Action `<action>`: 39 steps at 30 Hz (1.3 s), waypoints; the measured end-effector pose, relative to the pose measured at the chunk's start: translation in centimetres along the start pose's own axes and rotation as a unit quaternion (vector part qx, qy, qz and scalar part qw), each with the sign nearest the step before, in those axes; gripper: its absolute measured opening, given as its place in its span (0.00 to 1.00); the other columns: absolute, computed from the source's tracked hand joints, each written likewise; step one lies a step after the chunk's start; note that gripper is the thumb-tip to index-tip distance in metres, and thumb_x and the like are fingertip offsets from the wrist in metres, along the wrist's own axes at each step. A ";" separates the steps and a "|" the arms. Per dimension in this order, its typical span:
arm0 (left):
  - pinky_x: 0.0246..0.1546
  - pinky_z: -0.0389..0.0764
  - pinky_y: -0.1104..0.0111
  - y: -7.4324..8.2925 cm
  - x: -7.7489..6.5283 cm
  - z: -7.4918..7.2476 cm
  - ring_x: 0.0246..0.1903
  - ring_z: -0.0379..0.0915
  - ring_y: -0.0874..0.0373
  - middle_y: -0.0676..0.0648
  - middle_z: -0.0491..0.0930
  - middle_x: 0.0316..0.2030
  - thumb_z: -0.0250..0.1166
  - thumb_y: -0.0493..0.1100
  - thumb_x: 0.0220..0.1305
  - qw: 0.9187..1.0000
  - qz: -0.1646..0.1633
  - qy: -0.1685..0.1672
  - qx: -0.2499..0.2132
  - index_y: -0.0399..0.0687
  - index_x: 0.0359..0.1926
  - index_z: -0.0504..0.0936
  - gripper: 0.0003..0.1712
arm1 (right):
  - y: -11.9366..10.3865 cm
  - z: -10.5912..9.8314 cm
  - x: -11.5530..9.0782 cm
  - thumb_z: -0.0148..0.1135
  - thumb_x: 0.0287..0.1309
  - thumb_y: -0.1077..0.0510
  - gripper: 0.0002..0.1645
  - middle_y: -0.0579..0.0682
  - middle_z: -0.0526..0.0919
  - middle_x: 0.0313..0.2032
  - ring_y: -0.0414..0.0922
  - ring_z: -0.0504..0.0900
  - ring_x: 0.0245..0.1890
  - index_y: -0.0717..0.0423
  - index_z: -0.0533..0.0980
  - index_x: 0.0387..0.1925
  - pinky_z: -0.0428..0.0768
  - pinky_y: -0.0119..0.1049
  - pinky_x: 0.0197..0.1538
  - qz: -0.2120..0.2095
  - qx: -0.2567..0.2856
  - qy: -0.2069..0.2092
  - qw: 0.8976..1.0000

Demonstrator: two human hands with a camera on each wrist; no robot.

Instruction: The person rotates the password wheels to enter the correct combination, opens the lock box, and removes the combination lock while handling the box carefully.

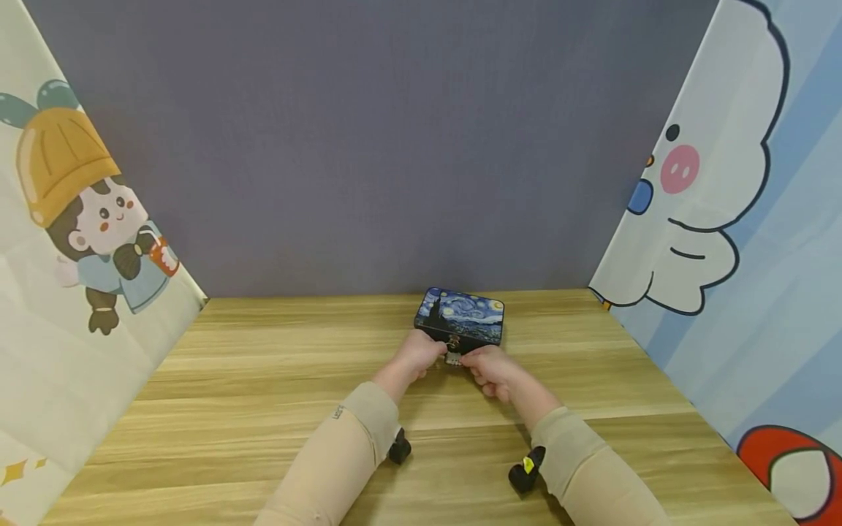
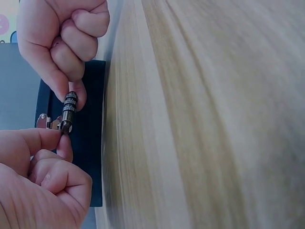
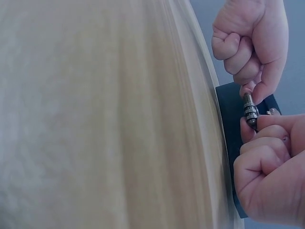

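Note:
A small combination padlock point(image 1: 453, 359) with numbered dial rings hangs at the front of a dark box point(image 1: 462, 315) whose lid carries a starry night painting. It lies by the metal latch point(image 2: 44, 120) on the box's front. My left hand point(image 1: 419, 352) pinches one end of the padlock point(image 2: 69, 108) between thumb and forefinger. At the dial end, my right hand point(image 1: 492, 370) pinches it the same way. The other fingers of both hands are curled in, as the right wrist view shows of the left hand point(image 3: 250, 45) and right hand point(image 3: 271, 167).
The box stands at the back of a wood-grain table point(image 1: 296, 351), close to a grey upright panel point(image 1: 395, 146). Cartoon-printed sheets flank the table, a cream one point(image 1: 39, 307) on the left and a blue one point(image 1: 776, 329) on the right.

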State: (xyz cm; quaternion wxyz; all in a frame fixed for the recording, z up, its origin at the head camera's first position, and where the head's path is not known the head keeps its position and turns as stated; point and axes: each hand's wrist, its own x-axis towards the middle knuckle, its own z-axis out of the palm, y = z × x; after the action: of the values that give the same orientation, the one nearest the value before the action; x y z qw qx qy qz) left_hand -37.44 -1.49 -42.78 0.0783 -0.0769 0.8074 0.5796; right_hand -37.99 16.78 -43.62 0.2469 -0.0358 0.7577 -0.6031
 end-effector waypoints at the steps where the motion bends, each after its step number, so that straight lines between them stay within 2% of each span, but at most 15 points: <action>1: 0.11 0.51 0.68 0.0 0.0 0.0 0.09 0.43 0.62 0.56 0.52 0.11 0.60 0.37 0.65 1.000 0.000 0.000 -0.002 0.54 0.13 0.58 0.27 | 0.0 0.0 0.0 0.55 0.72 0.57 0.20 0.42 0.55 0.14 0.38 0.51 0.12 0.53 0.67 0.20 0.53 0.31 0.15 -0.001 -0.001 0.001 1.000; 11: 0.11 0.53 0.69 0.2 -0.4 -0.4 0.09 0.45 0.62 0.55 0.55 0.12 0.59 0.35 0.62 1.000 -0.001 0.015 -0.007 0.51 0.16 0.63 0.20 | -0.2 0.7 -0.1 0.55 0.72 0.57 0.17 0.42 0.55 0.14 0.38 0.51 0.12 0.56 0.68 0.24 0.54 0.31 0.15 -0.008 0.007 0.007 1.000; 18: 0.11 0.50 0.69 0.2 -0.8 -1.3 0.10 0.44 0.62 0.55 0.53 0.12 0.59 0.34 0.60 1.000 -0.002 0.014 -0.020 0.53 0.15 0.59 0.23 | -0.5 1.3 -0.1 0.56 0.70 0.57 0.17 0.42 0.55 0.14 0.38 0.51 0.12 0.56 0.69 0.24 0.54 0.31 0.14 -0.018 0.010 0.005 1.000; 23: 0.09 0.51 0.70 0.3 -1.2 -2.1 0.09 0.45 0.63 0.57 0.54 0.11 0.60 0.35 0.59 1.000 0.006 0.011 -0.004 0.54 0.13 0.58 0.24 | -1.1 1.7 -0.3 0.58 0.69 0.56 0.17 0.43 0.56 0.14 0.39 0.52 0.12 0.57 0.69 0.24 0.54 0.32 0.14 -0.026 -0.007 0.003 1.000; 25: 0.08 0.52 0.70 0.4 -1.4 -2.5 0.08 0.47 0.63 0.57 0.55 0.11 0.61 0.36 0.58 1.000 0.013 0.013 0.008 0.54 0.12 0.59 0.24 | -1.4 1.8 -0.4 0.59 0.69 0.55 0.15 0.43 0.56 0.14 0.39 0.52 0.12 0.60 0.73 0.28 0.54 0.32 0.14 -0.029 -0.015 0.001 0.999; 28: 0.09 0.53 0.70 0.7 -1.7 -3.1 0.08 0.50 0.63 0.57 0.57 0.10 0.63 0.37 0.57 0.999 0.023 0.013 0.026 0.54 0.11 0.60 0.24 | -1.8 1.8 -0.6 0.59 0.69 0.55 0.14 0.43 0.57 0.14 0.39 0.52 0.12 0.63 0.79 0.38 0.55 0.32 0.15 -0.029 -0.022 -0.004 0.999; 31: 0.09 0.54 0.70 1.2 -2.2 -3.6 0.08 0.51 0.63 0.57 0.57 0.10 0.64 0.37 0.57 0.999 0.034 0.010 0.040 0.53 0.11 0.61 0.24 | -2.3 1.7 -1.0 0.59 0.70 0.54 0.15 0.43 0.56 0.14 0.39 0.51 0.13 0.62 0.81 0.47 0.55 0.31 0.15 -0.037 -0.033 -0.010 0.999; 39: 0.10 0.54 0.71 2.8 -4.0 -4.9 0.10 0.50 0.63 0.57 0.57 0.10 0.63 0.38 0.61 0.994 0.074 -0.006 0.075 0.51 0.12 0.64 0.23 | -4.2 1.9 -2.6 0.62 0.67 0.55 0.15 0.42 0.58 0.13 0.37 0.54 0.12 0.61 0.82 0.48 0.57 0.31 0.15 -0.078 -0.085 -0.014 0.993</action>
State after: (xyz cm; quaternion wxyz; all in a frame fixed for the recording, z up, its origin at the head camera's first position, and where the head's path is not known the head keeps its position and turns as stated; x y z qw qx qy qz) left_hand -34.28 -5.12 -37.79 0.0455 -0.0078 0.8514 0.5225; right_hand -35.93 14.88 -39.16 0.2062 -0.1242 0.7974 -0.5533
